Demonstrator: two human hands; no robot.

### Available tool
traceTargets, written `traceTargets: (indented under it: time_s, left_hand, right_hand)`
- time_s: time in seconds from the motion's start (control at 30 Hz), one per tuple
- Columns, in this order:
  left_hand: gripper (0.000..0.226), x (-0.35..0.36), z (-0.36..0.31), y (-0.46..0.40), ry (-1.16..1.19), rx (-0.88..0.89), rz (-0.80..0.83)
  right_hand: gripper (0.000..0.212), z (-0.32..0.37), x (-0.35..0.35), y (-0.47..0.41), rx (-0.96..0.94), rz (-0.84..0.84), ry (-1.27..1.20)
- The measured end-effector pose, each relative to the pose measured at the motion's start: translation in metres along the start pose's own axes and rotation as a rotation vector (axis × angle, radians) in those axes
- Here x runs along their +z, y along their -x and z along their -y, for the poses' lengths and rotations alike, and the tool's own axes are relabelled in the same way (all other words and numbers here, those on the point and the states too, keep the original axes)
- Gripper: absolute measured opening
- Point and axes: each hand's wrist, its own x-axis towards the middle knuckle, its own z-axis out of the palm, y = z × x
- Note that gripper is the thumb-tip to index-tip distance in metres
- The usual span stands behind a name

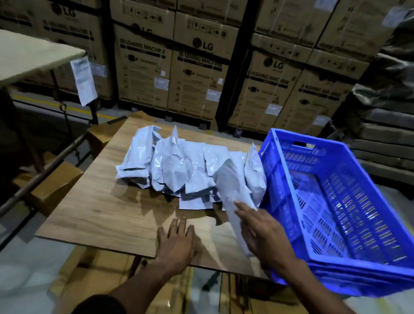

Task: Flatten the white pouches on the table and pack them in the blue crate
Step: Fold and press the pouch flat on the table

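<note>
Several white pouches (175,164) lie heaped at the back of the wooden table (111,211). The blue crate (356,267) stands at the table's right side, tilted, with nothing visible inside. My right hand (261,234) holds one white pouch (233,184) lifted at a slant beside the crate's left wall; the fingers lie along the pouch and the thumb is hidden behind it. My left hand (175,244) rests flat on the table near its front edge, fingers straight, holding nothing.
Stacked cardboard appliance boxes (173,73) fill the background. A pale second table (17,57) stands at the left with a paper sheet hanging from it. Brown cartons (56,183) sit low beside the table's left edge. Wrapped dark bundles (403,99) are piled at the right.
</note>
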Motion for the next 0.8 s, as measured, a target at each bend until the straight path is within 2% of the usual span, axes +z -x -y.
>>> traceTargets:
  time_s: [0.2, 0.33, 0.43, 0.5, 0.63, 0.73, 0.8]
  left_hand:
    - [0.069, -0.005, -0.032, -0.010, -0.032, 0.066, 0.101]
    - [0.072, -0.002, -0.051, -0.017, -0.041, 0.078, 0.111]
    - [0.072, -0.004, -0.064, -0.019, -0.050, 0.087, 0.118]
    - [0.071, -0.005, -0.071, -0.019, -0.063, 0.089, 0.114]
    - [0.071, -0.001, -0.085, -0.023, -0.070, 0.082, 0.112]
    - [0.072, 0.000, -0.090, -0.028, -0.092, 0.059, 0.121]
    - [0.070, 0.001, -0.092, -0.031, -0.090, 0.044, 0.124]
  right_hand:
    - [0.033, -0.048, -0.083, -0.040, 0.090, -0.255, 0.012]
    - [0.046, -0.099, -0.130, -0.046, 0.197, -0.302, 0.051]
    - [0.052, -0.137, -0.144, -0.035, 0.341, -0.274, 0.047]
    - [0.052, -0.158, -0.141, -0.026, 0.465, -0.198, 0.067]
    - [0.053, -0.185, -0.109, -0.012, 0.644, 0.114, 0.083]
    - [0.055, -0.193, -0.077, -0.013, 0.676, 0.343, 0.051]
    - [0.054, -0.196, -0.060, -0.013, 0.646, 0.431, 0.042]
